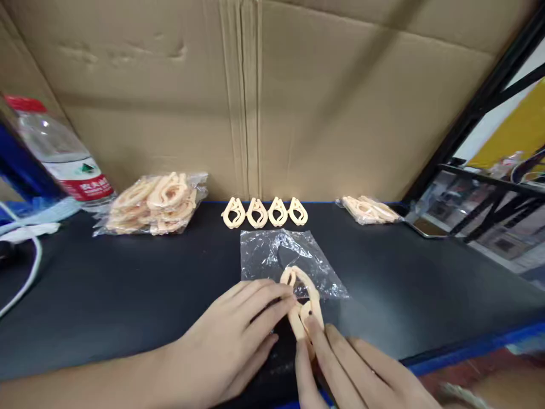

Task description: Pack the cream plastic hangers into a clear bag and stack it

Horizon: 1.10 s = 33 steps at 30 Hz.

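Observation:
A cream plastic folding piece (314, 295) is held between both hands near the front of the black table. My left hand (242, 335) pinches its left side with the fingertips. My right hand (349, 369) grips its lower end, with fingers pressed along it. Just behind lies a clear plastic bag (264, 255), flat on the table, partly under the piece. Several similar cream pieces (256, 213) stand in a row farther back, against the cardboard.
Bagged cream pieces (166, 204) lie at the back left, beside a red-capped bottle (72, 159). Another bagged bundle (370, 210) rests at the back right. A white cable (36, 261) curves at the left edge; cardboard (170, 85) walls the black table (128, 289).

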Each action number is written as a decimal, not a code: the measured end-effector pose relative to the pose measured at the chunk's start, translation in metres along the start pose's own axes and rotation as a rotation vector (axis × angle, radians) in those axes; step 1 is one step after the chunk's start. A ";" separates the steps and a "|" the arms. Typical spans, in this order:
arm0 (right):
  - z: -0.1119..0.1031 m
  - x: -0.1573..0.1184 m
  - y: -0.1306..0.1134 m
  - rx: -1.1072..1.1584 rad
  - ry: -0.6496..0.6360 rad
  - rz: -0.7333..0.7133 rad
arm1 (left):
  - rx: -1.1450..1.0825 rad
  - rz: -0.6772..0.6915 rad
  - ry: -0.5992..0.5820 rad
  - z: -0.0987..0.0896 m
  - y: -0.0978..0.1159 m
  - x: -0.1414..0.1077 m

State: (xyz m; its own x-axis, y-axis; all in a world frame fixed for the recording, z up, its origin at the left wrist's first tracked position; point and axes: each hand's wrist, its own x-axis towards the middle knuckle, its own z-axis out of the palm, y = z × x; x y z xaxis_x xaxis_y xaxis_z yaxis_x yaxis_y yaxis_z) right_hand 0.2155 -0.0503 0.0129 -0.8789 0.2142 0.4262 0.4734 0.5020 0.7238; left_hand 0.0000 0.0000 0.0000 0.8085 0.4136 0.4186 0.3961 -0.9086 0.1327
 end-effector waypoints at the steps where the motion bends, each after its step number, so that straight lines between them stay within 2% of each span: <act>1: 0.003 -0.001 -0.004 0.010 -0.015 0.053 | -0.001 0.003 -0.001 0.000 -0.001 0.000; 4: 0.012 -0.003 -0.012 0.046 -0.048 0.160 | -0.006 0.006 -0.005 0.001 -0.002 -0.001; 6: 0.017 -0.004 -0.011 0.078 -0.058 0.183 | -0.011 0.001 -0.006 0.001 -0.003 -0.002; 11: 0.025 -0.007 0.000 0.140 -0.112 0.179 | -0.034 -0.015 -0.024 0.002 -0.002 -0.002; 18: 0.031 -0.009 0.007 0.120 -0.182 0.059 | -0.034 -0.004 -0.062 0.001 -0.002 0.000; 23: 0.042 -0.008 0.004 0.143 -0.263 0.107 | -0.046 -0.005 -0.040 0.001 -0.003 -0.001; 26: 0.037 -0.009 0.005 0.193 -0.223 0.134 | -0.038 -0.012 -0.062 0.002 -0.003 -0.002; 28: 0.030 -0.008 0.016 0.316 -0.123 0.091 | -0.038 -0.018 -0.083 0.002 -0.003 -0.003; 30: 0.030 -0.004 0.038 0.481 0.013 0.080 | -0.040 -0.023 -0.102 0.002 -0.004 -0.003; 32: 0.043 0.002 0.070 0.574 0.089 0.163 | -0.040 -0.024 -0.113 0.001 -0.004 -0.002; 33: 0.056 0.005 0.088 0.552 0.076 0.197 | -0.041 -0.023 -0.114 0.000 -0.004 -0.002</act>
State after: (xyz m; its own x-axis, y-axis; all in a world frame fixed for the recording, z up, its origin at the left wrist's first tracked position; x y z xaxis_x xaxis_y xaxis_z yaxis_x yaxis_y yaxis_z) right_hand 0.2492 0.0420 0.0487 -0.7613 0.2971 0.5763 0.5084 0.8251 0.2463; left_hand -0.0032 0.0030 -0.0017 0.8445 0.4365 0.3104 0.3990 -0.8993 0.1790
